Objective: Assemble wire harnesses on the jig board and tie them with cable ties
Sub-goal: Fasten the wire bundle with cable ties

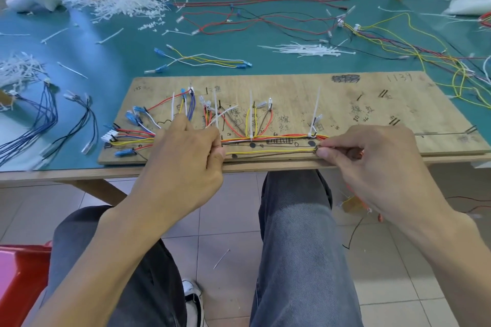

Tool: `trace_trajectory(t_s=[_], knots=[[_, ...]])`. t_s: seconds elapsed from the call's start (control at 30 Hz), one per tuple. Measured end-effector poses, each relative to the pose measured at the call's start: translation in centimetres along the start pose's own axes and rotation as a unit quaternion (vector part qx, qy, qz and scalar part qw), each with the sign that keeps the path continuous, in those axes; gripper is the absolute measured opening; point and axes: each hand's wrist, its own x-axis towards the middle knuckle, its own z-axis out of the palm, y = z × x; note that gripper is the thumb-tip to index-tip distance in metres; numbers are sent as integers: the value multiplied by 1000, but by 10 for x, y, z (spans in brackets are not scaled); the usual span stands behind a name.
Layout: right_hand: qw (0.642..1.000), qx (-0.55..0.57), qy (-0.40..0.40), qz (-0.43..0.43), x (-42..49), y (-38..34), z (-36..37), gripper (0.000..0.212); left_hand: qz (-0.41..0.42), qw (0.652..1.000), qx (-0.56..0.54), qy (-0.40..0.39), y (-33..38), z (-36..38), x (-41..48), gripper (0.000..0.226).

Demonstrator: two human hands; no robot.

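At the desk's [111, 66] left edge lie a fluffy heap of clipped white tie tails [18, 69] and a looped bundle of blue wires [39, 119], slack and glossy on the green mat. The jig board [372, 103], a flat sheet of bare plywood scribbled with ink marks and studded with thin nails, sits along the desk's near edge. On its left end, blue crimp terminals [132, 114] and a white plastic connector [109, 137] fan out from the harness trunk [279, 137], a tight run of red, orange and yellow insulated wires. The left hand [186, 154] lies over the trunk's left part, its grip curled and pinching one end of a yellow and brown wire pair [271, 152]. Two white nylon cable ties [251, 111] stand up stiff from the trunk, their tails untrimmed. The pair runs straight and taut just below the trunk, close to the board's near edge, to the right hand [372, 156], whose grip pinches it between thumb and forefinger.

The step looks like laying this pair along its route. To do it well, keep even tension from both ends and seat the pair flat and parallel to the trunk, with no twist or crossing, before any tie goes on. Thin wire kinks easily, so pull gently.
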Motion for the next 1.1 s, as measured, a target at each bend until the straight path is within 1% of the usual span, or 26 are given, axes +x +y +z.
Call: trace_trajectory(t_s=[0.13, 0.23, 0.33, 0.4, 0.5, 0.57, 0.8, 1.0, 1.1], knots=[[1000, 5, -9, -1, 1, 2, 0, 10, 5, 999, -34, -16, -7, -9, -1, 16], [1000, 3, -6, -12, -1, 0, 2, 10, -30, 994, -90, -55, -11, -16, -1, 22], [1000, 7, -5, -18, -1, 1, 1, 11, -73, 987, -122, -82, -10, -22, -1, 30], [1000, 9, -1, -22, -3, 1, 1, 12, -88, 988, -112, -65, -5, -20, -2, 27], [1000, 10, 4, -26, -3, 2, 2, 12, -106, 991, -79, -9, 3, -14, -3, 20], [1000, 7, 6, -25, -3, 2, 2, 12, -115, 991, -73, 9, 6, -11, -3, 19], [1000, 16, -4, -6, -4, 4, 3, 12, -116, 990, -80, 21, 6, -7, -5, 29], [1000, 12, -1, -15, -3, 3, 3, 12, -119, 989, -83, 29, 6, -6, -4, 43], [1000, 14, -2, -15, -3, 4, 3, 12, -116, 988, -101, 11, 7, -11, -5, 37]])
